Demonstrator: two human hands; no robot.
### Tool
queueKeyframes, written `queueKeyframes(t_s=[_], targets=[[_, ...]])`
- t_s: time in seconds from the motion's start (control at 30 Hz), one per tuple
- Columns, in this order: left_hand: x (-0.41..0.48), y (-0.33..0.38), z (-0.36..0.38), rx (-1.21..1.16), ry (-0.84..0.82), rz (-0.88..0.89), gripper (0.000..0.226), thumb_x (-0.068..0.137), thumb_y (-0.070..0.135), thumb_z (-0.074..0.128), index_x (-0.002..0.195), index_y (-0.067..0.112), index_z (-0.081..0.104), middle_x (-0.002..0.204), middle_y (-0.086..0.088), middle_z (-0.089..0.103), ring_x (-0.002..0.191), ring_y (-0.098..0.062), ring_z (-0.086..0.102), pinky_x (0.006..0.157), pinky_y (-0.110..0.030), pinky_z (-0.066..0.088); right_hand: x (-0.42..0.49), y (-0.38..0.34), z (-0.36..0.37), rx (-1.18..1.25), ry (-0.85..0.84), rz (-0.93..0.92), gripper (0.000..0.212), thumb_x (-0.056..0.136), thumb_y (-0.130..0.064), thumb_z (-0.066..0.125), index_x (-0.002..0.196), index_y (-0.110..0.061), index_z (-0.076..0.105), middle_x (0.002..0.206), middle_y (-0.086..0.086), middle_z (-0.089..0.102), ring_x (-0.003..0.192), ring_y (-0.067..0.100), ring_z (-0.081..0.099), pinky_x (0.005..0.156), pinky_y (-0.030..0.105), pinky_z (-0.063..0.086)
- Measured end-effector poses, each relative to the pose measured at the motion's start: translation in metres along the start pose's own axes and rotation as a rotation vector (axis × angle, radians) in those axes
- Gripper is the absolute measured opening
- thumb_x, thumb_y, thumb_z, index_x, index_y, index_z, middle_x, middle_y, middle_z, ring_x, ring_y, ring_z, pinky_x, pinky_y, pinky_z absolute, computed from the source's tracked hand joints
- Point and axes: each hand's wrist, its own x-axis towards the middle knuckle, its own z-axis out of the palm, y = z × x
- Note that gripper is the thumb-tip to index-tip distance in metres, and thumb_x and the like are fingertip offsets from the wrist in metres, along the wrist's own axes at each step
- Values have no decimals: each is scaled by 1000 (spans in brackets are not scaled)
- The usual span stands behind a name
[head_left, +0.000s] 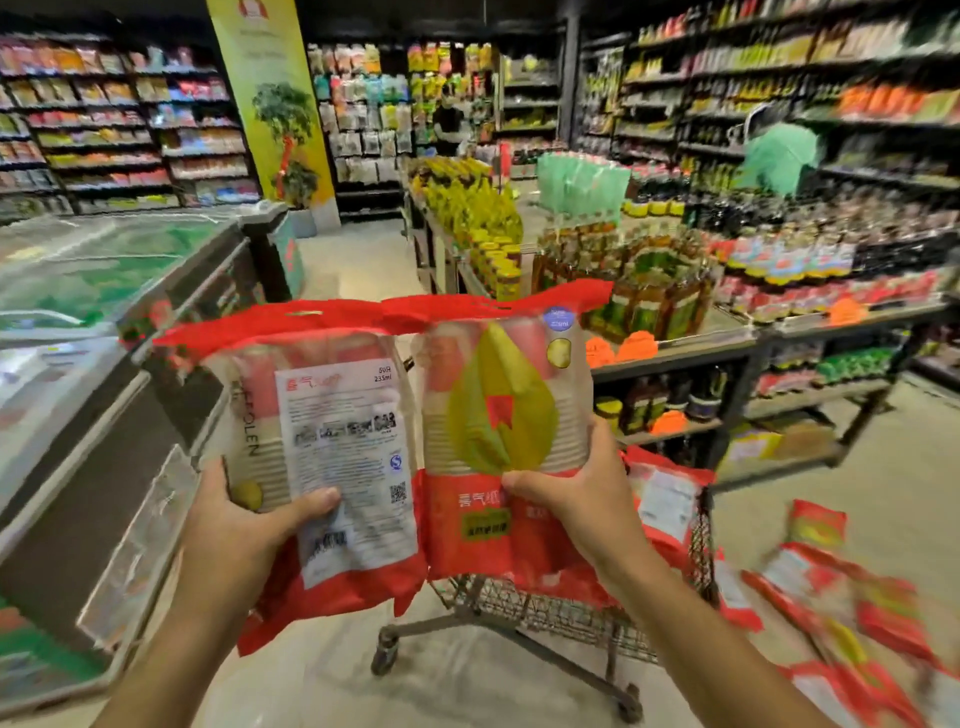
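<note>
I hold two red-and-clear packs of paper cups up in front of me, side by side. My left hand (244, 525) grips the left pack (343, 447), whose white printed back label faces me, with the thumb across its lower front. My right hand (576, 493) grips the right pack (498, 415), which shows a yellow-green leaf design, with the thumb on its front. Both packs hang above a wire shopping trolley (545, 613) that holds another red pack (667, 499).
A chest freezer (104, 364) runs along the left. A display table (727, 338) of bottles and jars stands ahead on the right, with stocked shelves behind. Several more red packs (852, 623) lie at the lower right. Open floor aisle (358, 260) runs ahead.
</note>
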Motion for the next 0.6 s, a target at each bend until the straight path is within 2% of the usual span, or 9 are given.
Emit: queueKeyframes(t_s=[0.07,0.13,0.23,0.33,0.43,0.5,0.57,0.6], targets=[[33,-9,31,8,-101,-13,88,42,32,99,119,21,58,110,-5,76,95,-27,76,76,-50,62,24,19,-14,-7,68,24,78,61,-14,96,117,-37,48,111,-11,67,91,0,68,69,20,55],[65,-18,63,19,-157,-19,87,43,33,97,120,21,58,111,-6,76,96,-28,76,76,-50,62,52,40,-26,-5,141,57,76,54,-20,97,112,-37,51,111,-8,68,92,3,69,65,21,55],[114,-31,113,52,-197,-6,80,46,25,96,115,20,57,107,-5,77,91,-24,77,74,-47,63,104,73,-35,20,207,121,78,51,-20,98,111,-37,51,109,-8,69,91,5,69,75,29,56],[167,-49,162,73,-252,-65,78,50,15,100,114,20,56,104,-4,77,87,-23,77,72,-46,63,162,105,-41,29,228,186,80,46,-32,93,112,-37,49,111,-11,67,98,10,67,84,38,56],[216,-74,206,104,-338,-149,75,56,17,97,118,18,55,106,-6,76,86,-25,78,71,-46,64,213,135,-49,28,222,274,85,57,-24,98,124,-27,46,117,-10,61,103,12,63,87,40,54],[242,-93,236,111,-376,-209,74,60,14,96,120,13,53,106,-9,75,82,-24,78,65,-39,64,244,159,-58,29,223,335,76,64,-15,94,123,-23,47,114,-7,62,100,11,63,80,37,53],[261,-113,264,133,-392,-261,66,64,6,92,115,13,51,100,-7,74,74,-17,77,54,-27,60,267,184,-68,19,248,402,70,63,-11,94,118,-22,50,113,-1,65,97,16,65,80,42,55],[269,-124,278,139,-415,-296,65,64,4,92,114,14,51,99,-7,74,72,-17,77,53,-26,59,276,197,-72,19,261,433,68,63,-9,93,115,-22,52,112,2,67,97,19,67,82,45,57]])
